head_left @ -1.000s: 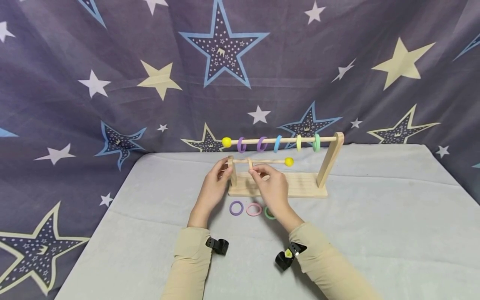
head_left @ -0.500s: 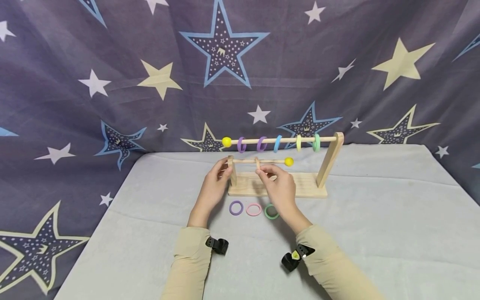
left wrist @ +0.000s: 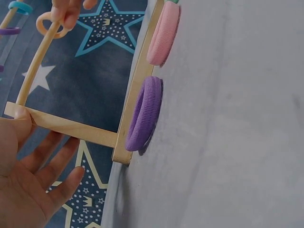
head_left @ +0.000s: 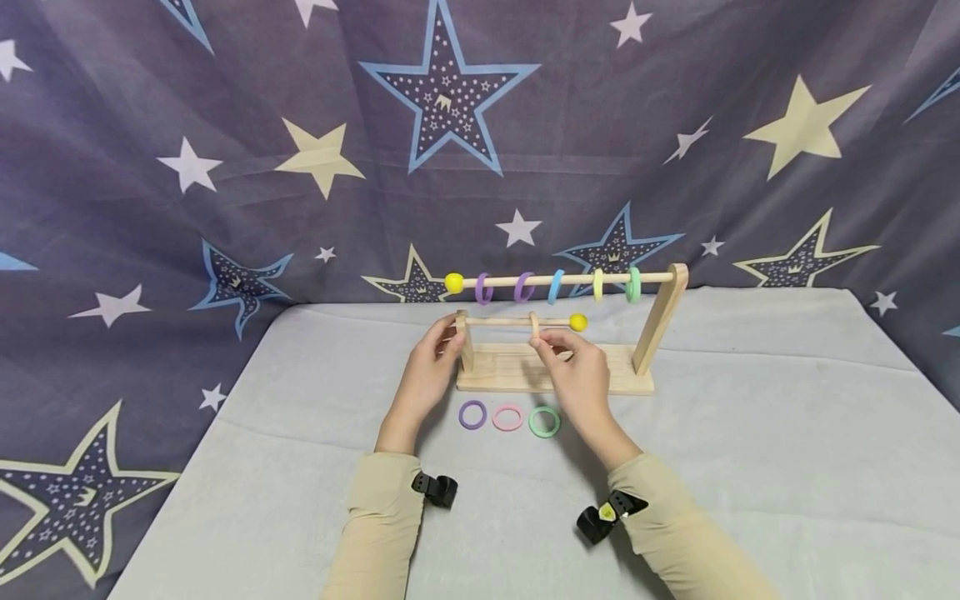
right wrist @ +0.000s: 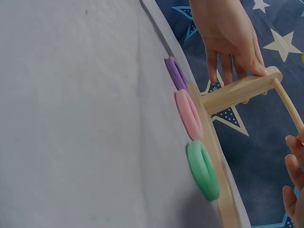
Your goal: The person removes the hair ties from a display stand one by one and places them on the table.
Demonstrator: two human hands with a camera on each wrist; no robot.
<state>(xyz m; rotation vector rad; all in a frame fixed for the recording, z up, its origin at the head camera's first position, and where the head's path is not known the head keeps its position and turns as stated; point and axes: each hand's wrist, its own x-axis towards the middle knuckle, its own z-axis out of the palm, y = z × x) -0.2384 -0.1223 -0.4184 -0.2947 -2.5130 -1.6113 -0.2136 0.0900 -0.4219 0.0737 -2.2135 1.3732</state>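
My right hand [head_left: 581, 379] pinches a light orange hair tie [head_left: 534, 323] between thumb and forefinger. This hair tie hangs around the lower rod [head_left: 497, 322] of a wooden rack [head_left: 491, 377], closer to the yellow ball [head_left: 577, 322] at the rod's end than to the post. At the rack's short left post [head_left: 467, 348], my left hand [head_left: 426, 379] grips the top, thumb on one side and fingers on the other. The left wrist view shows the thumb [left wrist: 21, 118] right beside the rod's base. Purple [head_left: 472, 415], pink [head_left: 507, 417] and green [head_left: 544, 422] hair ties lie in front of the rack.
Several hair ties, among them a blue one [head_left: 555, 287] and a light green one [head_left: 633, 285], hang on the upper rod [head_left: 577, 281]. It runs from the tall right post [head_left: 660, 321]. A starry curtain [head_left: 247, 167] hangs behind the grey-white cloth [head_left: 765, 433].
My right hand has slid the light orange hair tie rightward along the lower rod, toward the yellow ball. The green hair tie in front is now fully visible. My left hand stays on the post.
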